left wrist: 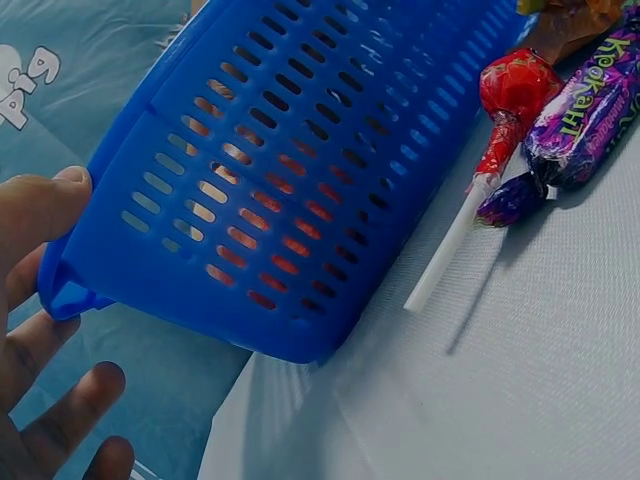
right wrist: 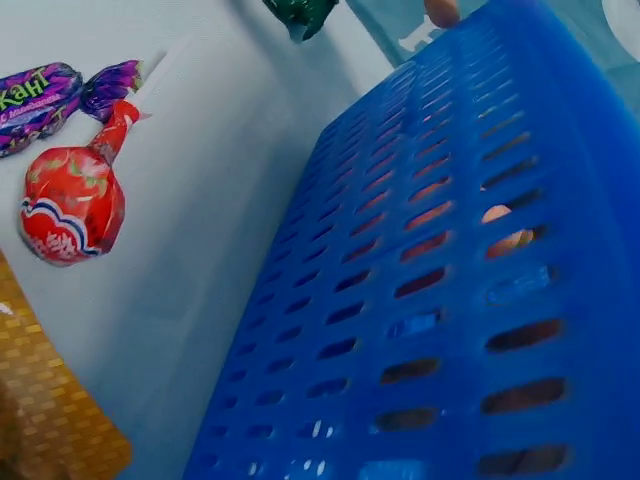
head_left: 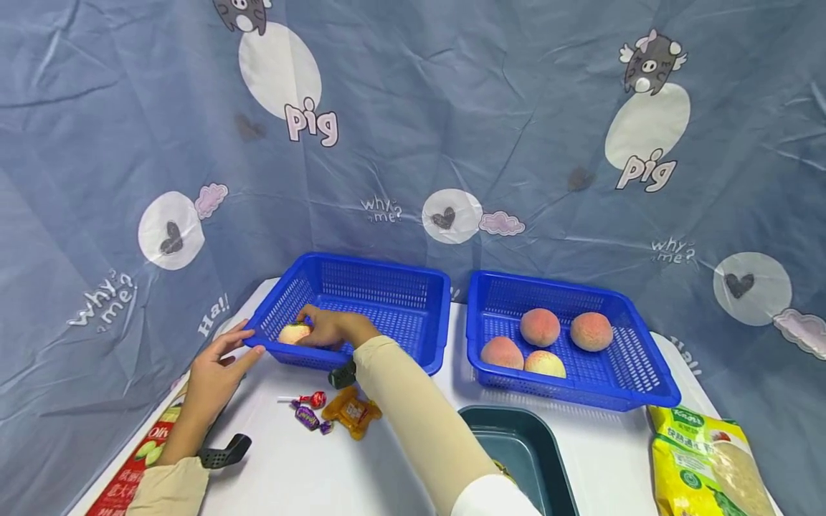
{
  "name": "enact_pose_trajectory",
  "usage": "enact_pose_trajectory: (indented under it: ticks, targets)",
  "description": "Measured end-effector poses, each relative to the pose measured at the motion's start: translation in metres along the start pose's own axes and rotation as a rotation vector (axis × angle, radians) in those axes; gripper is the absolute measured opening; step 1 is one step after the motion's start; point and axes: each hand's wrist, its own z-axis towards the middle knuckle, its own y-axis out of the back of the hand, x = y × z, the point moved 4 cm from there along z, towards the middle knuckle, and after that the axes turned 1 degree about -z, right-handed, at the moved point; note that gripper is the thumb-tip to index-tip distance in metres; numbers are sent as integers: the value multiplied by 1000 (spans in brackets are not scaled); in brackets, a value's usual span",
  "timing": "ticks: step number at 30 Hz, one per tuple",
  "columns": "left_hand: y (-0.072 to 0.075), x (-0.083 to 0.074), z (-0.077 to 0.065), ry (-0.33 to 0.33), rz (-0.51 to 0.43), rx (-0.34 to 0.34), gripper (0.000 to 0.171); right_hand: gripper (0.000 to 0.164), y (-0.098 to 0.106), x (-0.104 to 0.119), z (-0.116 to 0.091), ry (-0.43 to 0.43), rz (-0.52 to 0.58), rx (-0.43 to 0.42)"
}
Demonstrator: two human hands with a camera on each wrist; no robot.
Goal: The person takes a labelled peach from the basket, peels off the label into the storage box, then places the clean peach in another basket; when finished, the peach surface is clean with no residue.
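In the head view, my left hand (head_left: 216, 373) pinches the near left corner of the left blue basket (head_left: 387, 266). The left wrist view has its thumb (left wrist: 45, 205) over the rim and fingers below. My right hand (head_left: 330, 328) reaches into that basket and holds a pale yellow-pink peach (head_left: 292, 334) at the near left end. Basket wall hides most of this grip in the right wrist view; only patches show through the slots. A red lollipop (head_left: 316, 400), a purple wrapped candy (head_left: 307, 417) and an amber packet (head_left: 353, 413) lie before the basket.
Another blue basket (head_left: 635, 395) on the right holds several peaches (head_left: 539, 327). A dark green tray (head_left: 548, 434) stands in front, partly behind my right sleeve. A yellow Knorr bag (head_left: 703, 462) lies at the right, a red package (head_left: 122, 476) at the left. Patterned cloth hangs behind.
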Motion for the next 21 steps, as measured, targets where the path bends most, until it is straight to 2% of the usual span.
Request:
enact_pose_trajectory:
  ticks: [3, 8, 12, 16, 19, 21]
  targets:
    - [1, 1, -1, 7, -8, -12, 39, 43, 0, -4, 2, 64, -34, -65]
    - [1, 3, -1, 17, -10, -12, 40, 53, 7, -8, 0, 116, -165, -102]
    - [-2, 2, -1, 28, -13, -6, 41, 65, 25, -6, -15, 208, -129, -113]
    - [-3, 1, -3, 30, -21, -6, 41, 72, 51, 3, -52, 360, -96, -123]
    - [-1, -1, -4, 21, -32, -10, 41, 76, 66, 6, -96, 476, -141, -148]
    - [0, -2, -4, 12, -34, -7, 42, 77, 69, 1, -130, 548, -190, -176]
